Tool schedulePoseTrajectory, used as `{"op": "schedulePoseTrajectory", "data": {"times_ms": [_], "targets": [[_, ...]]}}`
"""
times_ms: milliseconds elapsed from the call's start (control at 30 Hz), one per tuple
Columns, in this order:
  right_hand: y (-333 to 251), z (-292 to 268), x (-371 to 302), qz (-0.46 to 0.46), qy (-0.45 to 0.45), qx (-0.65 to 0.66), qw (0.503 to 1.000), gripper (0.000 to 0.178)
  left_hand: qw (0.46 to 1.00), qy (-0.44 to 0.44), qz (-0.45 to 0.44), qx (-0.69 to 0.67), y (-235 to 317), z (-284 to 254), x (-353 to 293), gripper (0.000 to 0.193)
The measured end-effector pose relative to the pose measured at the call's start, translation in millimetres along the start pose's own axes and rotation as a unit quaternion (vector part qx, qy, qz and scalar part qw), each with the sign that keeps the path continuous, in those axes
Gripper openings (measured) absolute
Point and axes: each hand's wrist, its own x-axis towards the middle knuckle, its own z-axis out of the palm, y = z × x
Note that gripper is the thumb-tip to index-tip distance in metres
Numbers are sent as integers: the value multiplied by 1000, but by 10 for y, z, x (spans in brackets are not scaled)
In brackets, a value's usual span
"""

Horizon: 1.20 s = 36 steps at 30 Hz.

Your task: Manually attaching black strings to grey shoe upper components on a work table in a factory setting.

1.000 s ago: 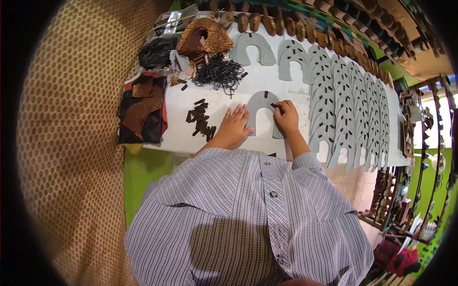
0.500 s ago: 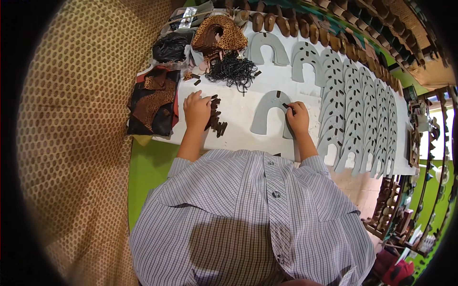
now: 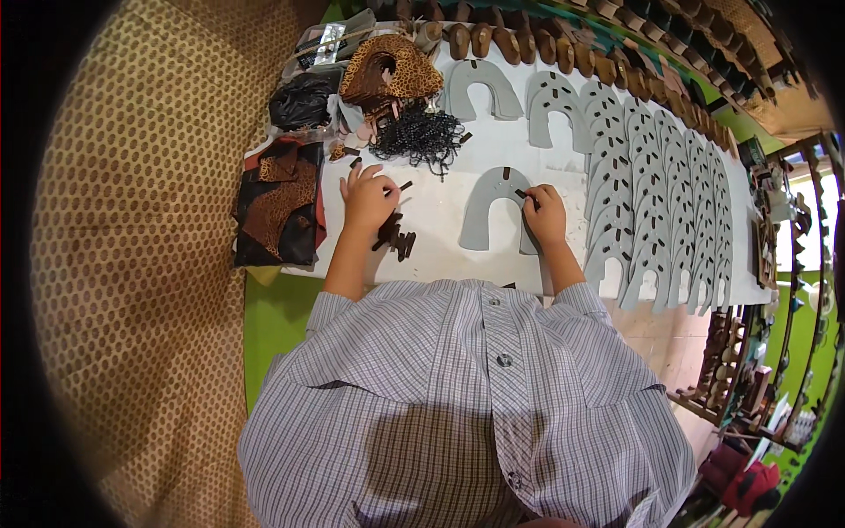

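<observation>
- Right hand (image 3: 547, 214): fingers pinch dark strip (image 3: 521, 193) against grey arch (image 3: 479, 211), seemingly for alignment.
- Left hand (image 3: 365, 204): fingers pinch second strip (image 3: 406, 186) near loose pile (image 3: 405, 245), handy there.
- Arch flat on tabletop (image 3: 438, 220), central; overlapped arches (image 3: 607, 195) rightward likely save space.

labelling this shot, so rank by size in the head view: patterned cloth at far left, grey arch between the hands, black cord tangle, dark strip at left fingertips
1. Patterned cloth
2. Grey arch and black cord tangle: too alike to rank
3. Dark strip
</observation>
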Motion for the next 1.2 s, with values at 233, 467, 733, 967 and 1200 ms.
{"op": "schedulePoseTrajectory", "data": {"times_ms": [233,467,733,967,1200], "targets": [[-52,0,3,0,2,1,1000,14,983,-36,110,-140,763,550,31,11],[-47,15,-14,9,8,13,1000,14,987,-44,128,-87,1074,931,99,11],[-39,3,3,-6,7,1,1000,17,986,-19,157,-56,1069,949,101,12],[-67,-6,12,4,11,13,1000,17,953,-5,295,-69,1112,848,51,8],[-42,1,10,1,10,14,1000,19,950,43,307,-47,1066,901,5,7]]}}
